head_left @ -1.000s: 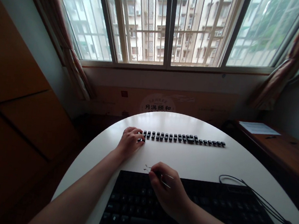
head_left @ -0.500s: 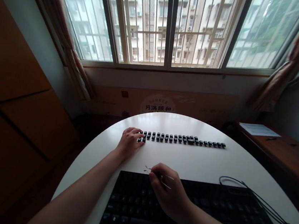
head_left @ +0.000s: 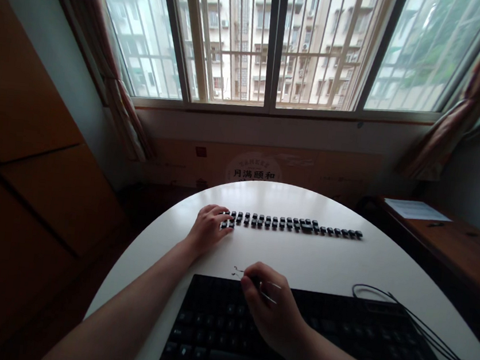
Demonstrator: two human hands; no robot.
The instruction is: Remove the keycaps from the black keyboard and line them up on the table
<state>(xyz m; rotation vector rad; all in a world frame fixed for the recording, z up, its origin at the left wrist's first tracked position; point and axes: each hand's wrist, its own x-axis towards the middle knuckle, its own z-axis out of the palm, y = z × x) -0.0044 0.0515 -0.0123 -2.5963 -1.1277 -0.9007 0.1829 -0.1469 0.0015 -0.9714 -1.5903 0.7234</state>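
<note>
At the left end of the keycap rows, my left hand [head_left: 208, 226] has its fingers curled round a black keycap [head_left: 231, 225], thumb on the near side and fingertips on the far side. Part of that end is hidden by the fingers. Other black keycaps [head_left: 282, 223] stand in lines reaching to the right. My right hand [head_left: 268, 302] is closed around a wire keycap puller [head_left: 238, 272], whose thin hooked ends stick out to the left. It hovers over the upper part of a black keyboard [head_left: 219, 358], where several keys are off.
A white round table [head_left: 156, 309] carries everything. The black cable [head_left: 422, 333] loops over the keyboard's right side. To the right, a brown desk [head_left: 466, 246] holds a paper sheet [head_left: 416, 209]. A barred window [head_left: 276, 45] is ahead, with a printed cardboard box [head_left: 332, 167] below.
Almost nothing differs. Both hands keep their places and grips, and the view has shifted very slightly.
</note>
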